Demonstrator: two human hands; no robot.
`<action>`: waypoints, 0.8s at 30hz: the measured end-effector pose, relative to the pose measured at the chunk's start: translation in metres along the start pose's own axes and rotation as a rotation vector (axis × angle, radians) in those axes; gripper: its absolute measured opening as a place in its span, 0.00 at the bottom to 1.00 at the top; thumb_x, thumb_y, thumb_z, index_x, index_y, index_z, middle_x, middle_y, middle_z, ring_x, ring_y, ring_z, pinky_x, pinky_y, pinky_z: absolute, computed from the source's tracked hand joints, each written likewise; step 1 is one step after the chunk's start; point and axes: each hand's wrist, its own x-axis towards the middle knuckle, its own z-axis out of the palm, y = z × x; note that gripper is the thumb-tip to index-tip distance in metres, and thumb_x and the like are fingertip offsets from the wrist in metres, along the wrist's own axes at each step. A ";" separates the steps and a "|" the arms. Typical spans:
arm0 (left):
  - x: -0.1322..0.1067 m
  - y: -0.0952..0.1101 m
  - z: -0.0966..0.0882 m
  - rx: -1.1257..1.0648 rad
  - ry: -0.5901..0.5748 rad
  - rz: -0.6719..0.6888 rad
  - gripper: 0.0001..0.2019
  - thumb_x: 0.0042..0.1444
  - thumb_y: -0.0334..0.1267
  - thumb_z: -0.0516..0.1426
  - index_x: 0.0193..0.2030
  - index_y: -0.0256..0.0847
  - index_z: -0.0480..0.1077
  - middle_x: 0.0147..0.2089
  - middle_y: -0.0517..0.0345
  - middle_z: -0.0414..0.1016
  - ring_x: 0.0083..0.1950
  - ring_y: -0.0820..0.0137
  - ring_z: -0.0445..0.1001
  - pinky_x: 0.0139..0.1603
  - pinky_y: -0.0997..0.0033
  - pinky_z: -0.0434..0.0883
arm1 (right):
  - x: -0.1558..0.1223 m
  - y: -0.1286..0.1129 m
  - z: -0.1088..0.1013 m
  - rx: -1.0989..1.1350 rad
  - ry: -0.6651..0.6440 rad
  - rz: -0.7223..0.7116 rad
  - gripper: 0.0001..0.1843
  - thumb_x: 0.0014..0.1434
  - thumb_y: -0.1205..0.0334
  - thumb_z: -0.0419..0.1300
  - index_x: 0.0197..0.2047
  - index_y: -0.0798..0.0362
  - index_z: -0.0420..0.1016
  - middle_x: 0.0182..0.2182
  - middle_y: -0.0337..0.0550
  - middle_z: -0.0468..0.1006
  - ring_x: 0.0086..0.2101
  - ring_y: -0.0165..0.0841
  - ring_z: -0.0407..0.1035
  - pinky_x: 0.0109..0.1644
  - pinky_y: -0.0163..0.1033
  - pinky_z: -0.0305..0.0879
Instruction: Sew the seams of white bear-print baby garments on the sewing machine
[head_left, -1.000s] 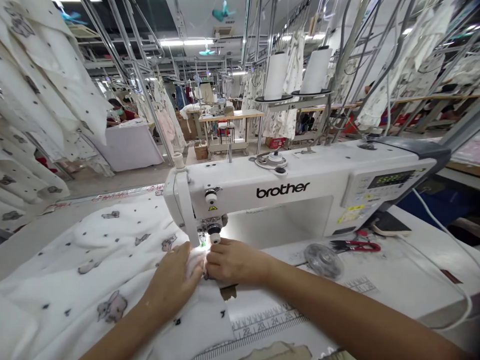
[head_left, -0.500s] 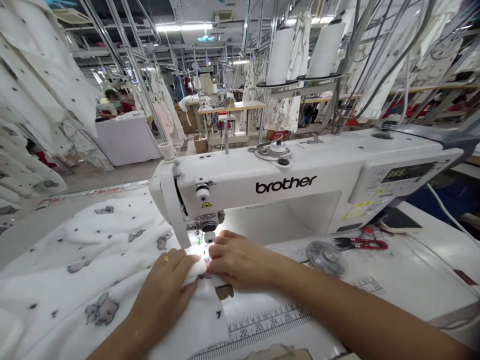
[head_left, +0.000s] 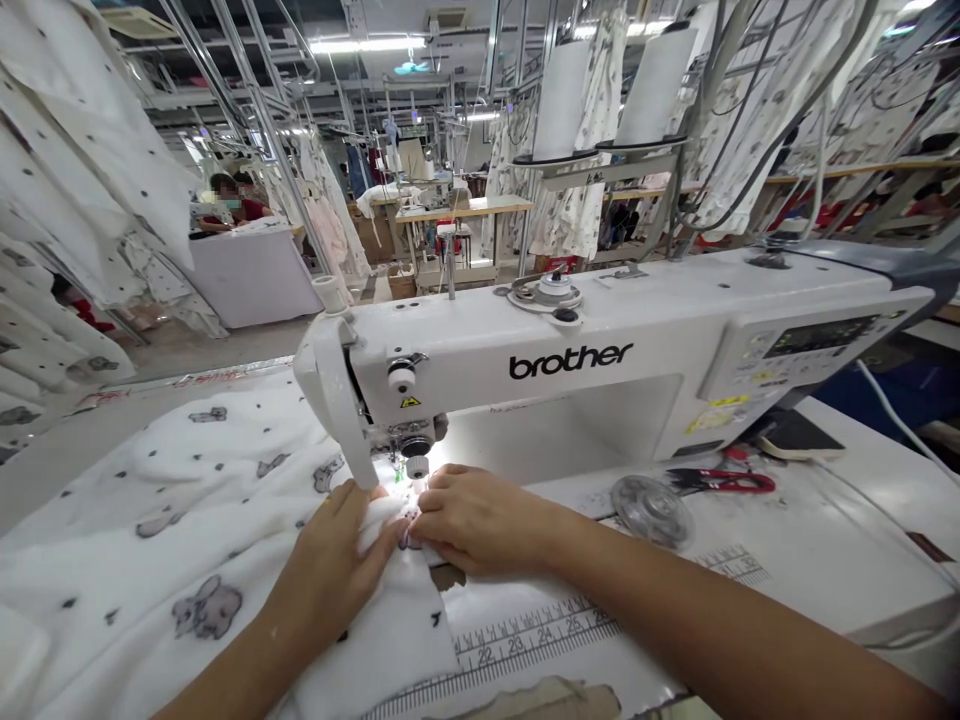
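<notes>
Fingers of the right hand (head_left: 469, 520) bunch at the edge of the white cloth (head_left: 247, 535); thumb and fingers of the left hand (head_left: 337, 550) straddle a fold, neither pinch clearly visible. The step seems to be feeding a seam; the next move calls for an aligned edge. Animal-printed, rumpled, the cloth spreads leftward from the head of the sewing machine (head_left: 480, 345) over the surface (head_left: 817, 530).

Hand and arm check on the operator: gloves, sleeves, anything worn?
No gloves on the left hand or right hand. Both forearms are sleeveless as far as the picture shows, with no watch or band visible. Can't make out whether there are rings.
</notes>
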 end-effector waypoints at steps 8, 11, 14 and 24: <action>0.003 -0.004 -0.009 0.235 0.142 0.277 0.10 0.59 0.28 0.50 0.42 0.41 0.70 0.38 0.53 0.71 0.40 0.64 0.70 0.42 0.64 0.69 | 0.000 0.001 0.004 0.009 0.016 -0.006 0.05 0.65 0.67 0.57 0.39 0.53 0.75 0.33 0.37 0.76 0.35 0.31 0.66 0.46 0.38 0.60; 0.004 -0.001 -0.015 0.395 0.221 0.571 0.13 0.59 0.23 0.48 0.45 0.37 0.69 0.33 0.54 0.70 0.36 0.64 0.68 0.42 0.62 0.69 | 0.001 0.001 0.002 0.004 -0.001 -0.013 0.06 0.65 0.67 0.57 0.38 0.54 0.75 0.32 0.38 0.76 0.34 0.32 0.66 0.45 0.38 0.60; 0.007 0.006 -0.016 0.449 0.175 0.703 0.12 0.61 0.23 0.47 0.42 0.35 0.70 0.32 0.53 0.70 0.35 0.64 0.68 0.41 0.61 0.68 | 0.002 0.001 0.000 -0.006 -0.034 -0.017 0.05 0.64 0.68 0.57 0.36 0.54 0.74 0.31 0.38 0.75 0.34 0.32 0.66 0.44 0.38 0.60; 0.002 -0.003 -0.014 0.197 0.086 0.476 0.17 0.55 0.21 0.47 0.47 0.37 0.69 0.37 0.56 0.74 0.41 0.65 0.70 0.46 0.65 0.67 | 0.001 0.002 0.000 -0.020 -0.046 -0.018 0.07 0.65 0.66 0.57 0.34 0.54 0.73 0.31 0.38 0.75 0.33 0.31 0.66 0.41 0.38 0.60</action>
